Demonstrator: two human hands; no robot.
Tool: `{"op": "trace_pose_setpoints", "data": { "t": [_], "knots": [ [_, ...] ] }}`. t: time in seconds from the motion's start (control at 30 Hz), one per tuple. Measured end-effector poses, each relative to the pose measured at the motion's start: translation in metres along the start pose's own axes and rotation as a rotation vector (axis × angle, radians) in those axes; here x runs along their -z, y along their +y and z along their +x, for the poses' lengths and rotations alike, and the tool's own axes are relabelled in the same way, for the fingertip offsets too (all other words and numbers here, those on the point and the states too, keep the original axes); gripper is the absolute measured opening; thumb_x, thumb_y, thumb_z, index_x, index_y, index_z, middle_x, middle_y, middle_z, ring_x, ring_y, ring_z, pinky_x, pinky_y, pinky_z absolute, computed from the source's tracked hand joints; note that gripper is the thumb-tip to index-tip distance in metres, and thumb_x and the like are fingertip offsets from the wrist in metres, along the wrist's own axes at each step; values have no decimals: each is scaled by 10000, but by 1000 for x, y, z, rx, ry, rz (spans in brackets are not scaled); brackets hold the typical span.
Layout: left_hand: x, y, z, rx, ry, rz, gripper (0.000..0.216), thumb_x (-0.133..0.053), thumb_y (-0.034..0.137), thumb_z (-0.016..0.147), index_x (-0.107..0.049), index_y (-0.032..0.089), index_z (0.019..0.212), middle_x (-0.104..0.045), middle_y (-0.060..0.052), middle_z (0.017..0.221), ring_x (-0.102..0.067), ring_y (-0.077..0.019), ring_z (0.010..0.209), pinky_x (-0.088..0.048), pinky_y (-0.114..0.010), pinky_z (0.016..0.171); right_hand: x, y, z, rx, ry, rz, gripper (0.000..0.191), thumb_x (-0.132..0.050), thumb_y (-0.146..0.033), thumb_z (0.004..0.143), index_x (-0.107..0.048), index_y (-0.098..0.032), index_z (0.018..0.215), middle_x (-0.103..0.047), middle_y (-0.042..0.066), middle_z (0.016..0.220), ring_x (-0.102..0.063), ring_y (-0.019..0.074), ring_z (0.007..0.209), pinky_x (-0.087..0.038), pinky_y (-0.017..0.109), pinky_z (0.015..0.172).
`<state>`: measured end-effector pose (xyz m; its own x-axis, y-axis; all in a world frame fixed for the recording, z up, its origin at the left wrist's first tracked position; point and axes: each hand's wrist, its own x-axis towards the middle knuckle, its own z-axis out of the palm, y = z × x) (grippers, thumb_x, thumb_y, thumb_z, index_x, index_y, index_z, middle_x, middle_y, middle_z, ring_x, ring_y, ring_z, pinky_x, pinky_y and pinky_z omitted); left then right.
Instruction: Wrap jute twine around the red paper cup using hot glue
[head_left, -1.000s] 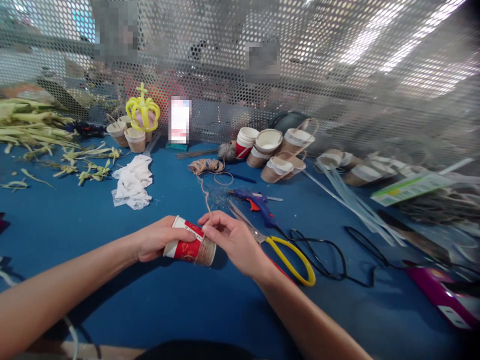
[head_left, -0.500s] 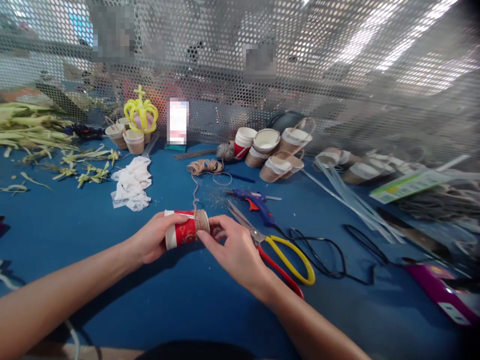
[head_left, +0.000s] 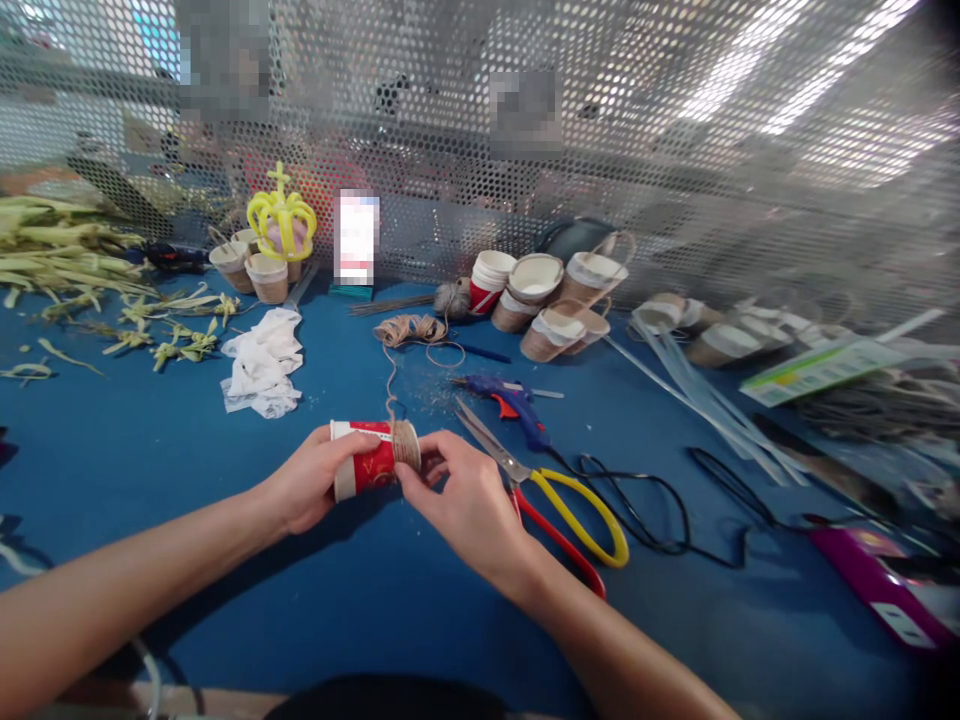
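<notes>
A red paper cup (head_left: 367, 460) lies sideways above the blue table (head_left: 360, 620), its bottom end wound with brown twine (head_left: 406, 443). My left hand (head_left: 304, 488) is wrapped round the cup's open end. My right hand (head_left: 457, 492) pinches the twine-wound end with its fingers closed. A strand of twine runs from the cup up to a loose coil (head_left: 409, 328) farther back on the table.
Yellow-and-red scissors (head_left: 559, 505) and a blue glue gun (head_left: 514, 400) with a black cord lie right of my hands. Twine-wrapped cups (head_left: 551, 295) stand behind, a white cloth (head_left: 262, 362) and green leaf strips (head_left: 90, 270) at left. A perforated metal screen (head_left: 675, 150) closes the back.
The cup has turned in my hands and lifted slightly toward the coil; the twine-wound end now faces up and right. My right hand shifted from the cup's side to its wound end.
</notes>
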<state>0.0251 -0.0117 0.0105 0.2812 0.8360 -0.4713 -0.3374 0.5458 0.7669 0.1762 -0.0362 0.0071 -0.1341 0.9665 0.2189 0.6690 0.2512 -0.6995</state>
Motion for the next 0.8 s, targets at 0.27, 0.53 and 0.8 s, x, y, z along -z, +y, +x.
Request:
{"op": "trace_pose_setpoints", "data": {
  "t": [0.27,0.53,0.8],
  "knots": [
    [7,3,-1,-53,-94,126,208,-663,228,622,-671,112,794,-682,-34,692,-573,-120,585,-425,-207,564,18,-1,6,-81,-69,234,173,-539,-314,770,-569,-169,859,-634,49,801,-586,139,673,-488,281,633],
    [14,6,-4,-75,-432,492,183,-614,247,708,-646,128,844,-640,-28,768,-527,-121,677,-403,-220,670,17,7,10,80,-197,288,286,-345,-262,885,-603,-178,977,-603,74,1082,-517,150,1046,-379,342,936],
    [10,-4,0,-102,-365,515,212,-606,329,708,-609,119,734,-522,19,608,-424,-91,560,-329,-201,542,10,4,11,40,-276,467,229,-445,-232,845,-641,-204,959,-615,52,1064,-529,135,1041,-377,336,946]
  ]
}}
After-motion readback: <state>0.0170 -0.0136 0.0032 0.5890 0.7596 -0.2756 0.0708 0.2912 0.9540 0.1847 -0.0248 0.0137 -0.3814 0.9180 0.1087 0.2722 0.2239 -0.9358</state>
